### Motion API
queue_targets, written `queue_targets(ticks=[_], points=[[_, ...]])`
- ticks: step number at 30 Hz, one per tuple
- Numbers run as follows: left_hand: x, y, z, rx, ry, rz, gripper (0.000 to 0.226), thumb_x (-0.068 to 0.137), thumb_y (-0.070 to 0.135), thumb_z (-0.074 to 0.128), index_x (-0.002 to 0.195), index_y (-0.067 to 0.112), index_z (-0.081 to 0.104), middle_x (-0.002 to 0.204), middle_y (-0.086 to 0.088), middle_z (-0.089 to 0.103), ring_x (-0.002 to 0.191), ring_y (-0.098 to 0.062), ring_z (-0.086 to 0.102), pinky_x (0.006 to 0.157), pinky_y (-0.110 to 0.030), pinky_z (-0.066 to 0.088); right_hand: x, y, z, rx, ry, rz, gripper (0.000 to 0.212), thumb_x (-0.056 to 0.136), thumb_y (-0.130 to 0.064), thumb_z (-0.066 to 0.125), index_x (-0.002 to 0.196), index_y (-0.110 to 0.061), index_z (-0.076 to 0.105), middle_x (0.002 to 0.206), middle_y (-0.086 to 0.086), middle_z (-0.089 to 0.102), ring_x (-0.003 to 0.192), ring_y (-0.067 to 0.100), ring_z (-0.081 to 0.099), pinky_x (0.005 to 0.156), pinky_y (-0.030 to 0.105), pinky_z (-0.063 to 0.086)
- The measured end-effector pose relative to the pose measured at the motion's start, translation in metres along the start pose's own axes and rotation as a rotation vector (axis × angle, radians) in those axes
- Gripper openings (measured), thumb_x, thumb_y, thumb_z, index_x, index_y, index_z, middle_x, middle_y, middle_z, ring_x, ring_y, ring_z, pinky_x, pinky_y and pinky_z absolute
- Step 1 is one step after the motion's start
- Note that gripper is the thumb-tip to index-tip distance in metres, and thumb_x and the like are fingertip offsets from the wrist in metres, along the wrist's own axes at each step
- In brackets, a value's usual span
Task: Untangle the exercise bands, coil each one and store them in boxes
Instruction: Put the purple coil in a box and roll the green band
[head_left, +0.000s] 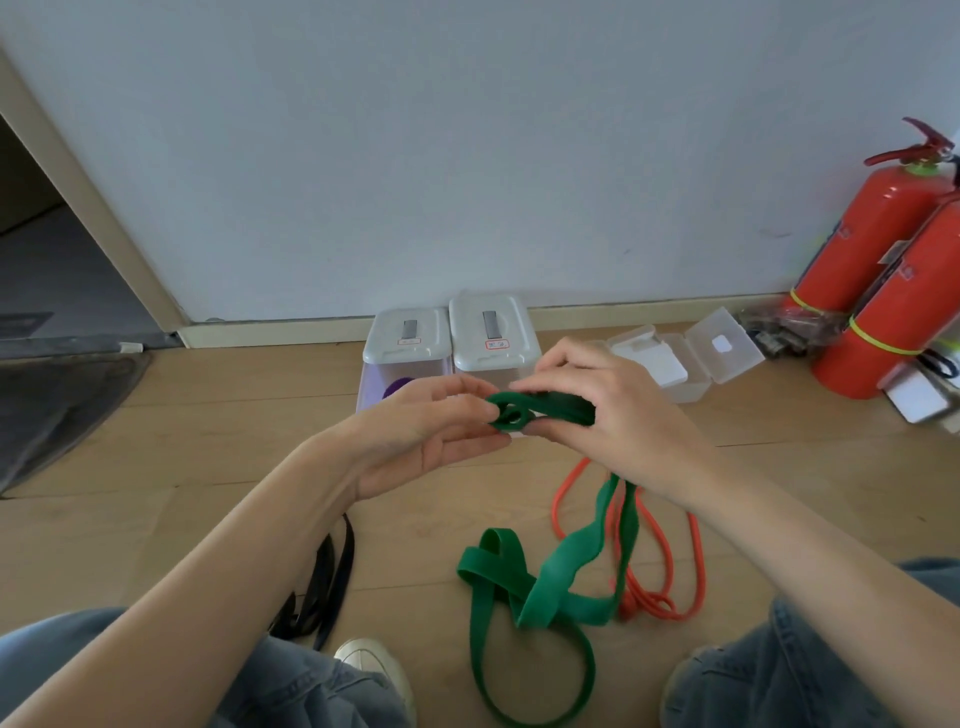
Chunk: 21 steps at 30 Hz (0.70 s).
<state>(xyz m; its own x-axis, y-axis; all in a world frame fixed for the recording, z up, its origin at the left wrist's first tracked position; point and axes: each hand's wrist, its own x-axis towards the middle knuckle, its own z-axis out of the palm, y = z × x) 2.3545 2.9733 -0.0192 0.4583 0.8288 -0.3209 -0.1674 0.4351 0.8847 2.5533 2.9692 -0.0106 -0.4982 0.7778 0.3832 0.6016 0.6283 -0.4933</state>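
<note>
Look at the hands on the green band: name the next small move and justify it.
Probably another turn onto the coil. The left hand pinches a small started roll of the green band while the right hand feeds it; most of it trails on the floor, crossing the orange band.

Both forearms are reaching forward, meeting in front. The left hand (426, 431) is pinching with thumb and fingertips; the right hand (613, 415) is curling fingers opposite, knuckles up.

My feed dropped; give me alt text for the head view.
Both hands, left hand and right hand, grip the green band, rolling its end into a coil. The rest trails on the floor over the orange band, black band left.
</note>
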Motion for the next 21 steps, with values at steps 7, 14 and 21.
queue_targets(ticks=[7,14,21], points=[[-0.003,0.003,0.004,0.742,-0.036,-0.047,0.038,0.071,0.022,0.078,0.103,0.028,0.059,0.099,0.007,0.068,0.087,-0.005,0.063,0.082,-0.018,0.049,-0.004,-0.004,0.003,-0.168,-0.261,-0.114,0.028,0.083,-0.026,0.069,0.111,-0.029,0.069,0.100,-0.007,0.055,0.072,0.003,0.045,0.062,0.029,0.042],[-0.004,-0.001,0.004,0.623,0.011,0.103,0.027,0.069,0.024,0.076,0.096,0.021,0.071,0.089,0.002,0.073,0.083,-0.009,0.067,0.078,-0.015,0.051,-0.003,-0.004,0.003,0.038,-0.132,0.028,0.022,0.079,-0.022,0.072,0.098,-0.023,0.061,0.092,-0.019,0.049,0.074,-0.008,0.048,0.067,0.010,0.037],[0.001,-0.006,0.012,0.215,0.105,0.222,0.041,0.071,0.029,0.067,0.106,0.008,0.069,0.102,-0.006,0.072,0.096,-0.015,0.068,0.076,-0.015,0.051,-0.001,-0.008,0.012,0.398,0.040,0.306,0.046,0.063,-0.035,0.083,0.094,-0.027,0.051,0.094,-0.015,0.060,0.081,0.003,0.064,0.077,0.023,0.053]])
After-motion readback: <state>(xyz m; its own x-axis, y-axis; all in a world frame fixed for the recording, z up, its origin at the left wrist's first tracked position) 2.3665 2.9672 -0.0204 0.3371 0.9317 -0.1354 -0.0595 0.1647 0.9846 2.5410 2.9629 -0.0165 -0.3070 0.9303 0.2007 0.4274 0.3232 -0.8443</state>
